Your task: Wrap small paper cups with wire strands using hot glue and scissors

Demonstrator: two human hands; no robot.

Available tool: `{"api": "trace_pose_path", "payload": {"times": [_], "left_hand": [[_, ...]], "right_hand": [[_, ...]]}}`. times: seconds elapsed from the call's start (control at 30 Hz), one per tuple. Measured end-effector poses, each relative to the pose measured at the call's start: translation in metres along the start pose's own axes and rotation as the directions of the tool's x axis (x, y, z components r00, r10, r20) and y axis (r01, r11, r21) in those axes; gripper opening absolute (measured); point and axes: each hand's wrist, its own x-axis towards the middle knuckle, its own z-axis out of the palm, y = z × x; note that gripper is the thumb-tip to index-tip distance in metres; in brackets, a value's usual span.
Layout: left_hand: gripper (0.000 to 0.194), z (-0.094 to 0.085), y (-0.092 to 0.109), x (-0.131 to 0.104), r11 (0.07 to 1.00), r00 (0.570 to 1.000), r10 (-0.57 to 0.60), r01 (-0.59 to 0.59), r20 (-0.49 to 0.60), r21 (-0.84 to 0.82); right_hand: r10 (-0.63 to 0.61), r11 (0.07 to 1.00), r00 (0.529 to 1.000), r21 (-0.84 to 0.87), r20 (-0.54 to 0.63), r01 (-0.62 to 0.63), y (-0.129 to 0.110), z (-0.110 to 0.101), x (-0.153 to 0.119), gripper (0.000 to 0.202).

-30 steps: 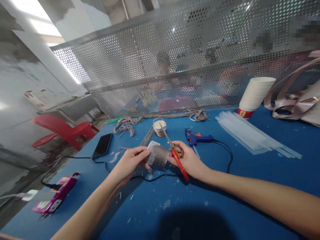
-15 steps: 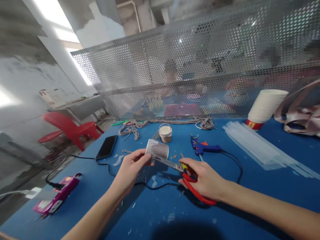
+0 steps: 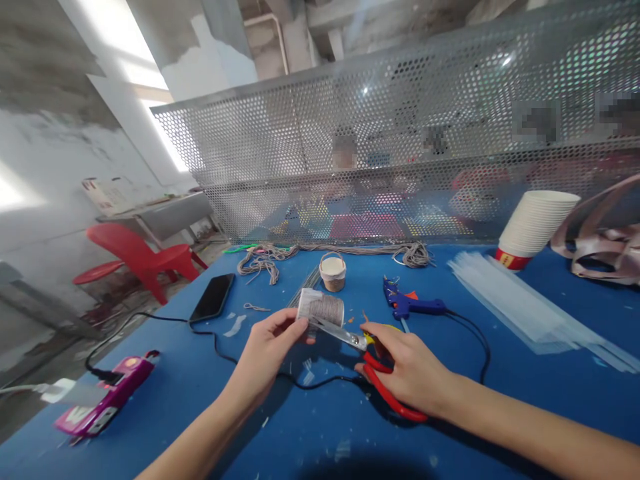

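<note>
From the head camera, a person's two bare hands are working above a blue table [image 3: 190, 373]. Near the middle of the frame, a small roll [image 3: 330, 310] is sitting in the left hand [image 3: 273, 343], whose thumb and fingers are closing together on its left end. The right hand [image 3: 407, 363], right of centre, is gripping red-handled scissors [image 3: 359, 341], its fingers curling around the handles; the blades are pointing up and left, their tips overlapping the roll beside the left thumb. Whether they are biting into anything is too small to tell. As for progress, grey cord is already covering the right part of the roll, while the left part is showing pale; cutting seems to be under way, and how much is remaining is unclear. The roll is lying on its side, its long axis running left to right and dipping slightly rightward, its white-rimmed end facing right. Just behind it, a small basket [image 3: 333, 275] is standing upright; a blue glue gun [image 3: 417, 306] is lying to the right.
</note>
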Motion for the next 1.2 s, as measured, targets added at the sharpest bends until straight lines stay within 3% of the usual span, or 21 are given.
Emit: {"api": "trace_pose_path", "payload": {"times": [0.3,0.47,0.57,0.7,0.9,1.03,1.2], "left_hand": [[0.024,0.003,0.001,-0.002,0.999,0.999,-0.030,0.030,0.023,-0.030],[0.023,-0.003,0.005,0.001,1.000,1.000,-0.021,0.021,0.019,0.010],[0.019,-0.009,0.007,0.006,0.995,1.000,0.000,-0.002,0.020,0.095],[0.016,-0.013,0.010,0.010,0.988,0.998,0.004,-0.015,0.069,0.155],[0.015,-0.014,0.017,0.009,0.978,0.989,0.024,-0.053,0.144,0.200],[0.017,-0.016,0.014,0.008,0.979,0.986,0.039,-0.070,0.160,0.194],[0.019,-0.008,0.003,0.007,0.998,0.998,0.032,-0.035,0.058,0.053]], "right_hand": [[0.008,0.999,1.000,0.041,0.002,-0.008,-0.003,0.002,0.002,0.041],[0.120,0.986,0.985,0.103,0.128,-0.133,-0.004,-0.009,0.001,0.039],[0.206,0.938,0.931,0.210,0.300,-0.275,-0.005,-0.022,0.001,0.033],[0.245,0.836,0.817,0.314,0.521,-0.450,-0.006,-0.039,0.004,0.033],[0.190,0.787,0.765,0.370,0.616,-0.494,-0.008,-0.048,0.009,0.035],[0.225,0.820,0.792,0.328,0.568,-0.468,-0.013,-0.044,0.006,0.035],[0.257,0.898,0.891,0.249,0.374,-0.364,-0.019,-0.023,-0.002,0.032]]}}
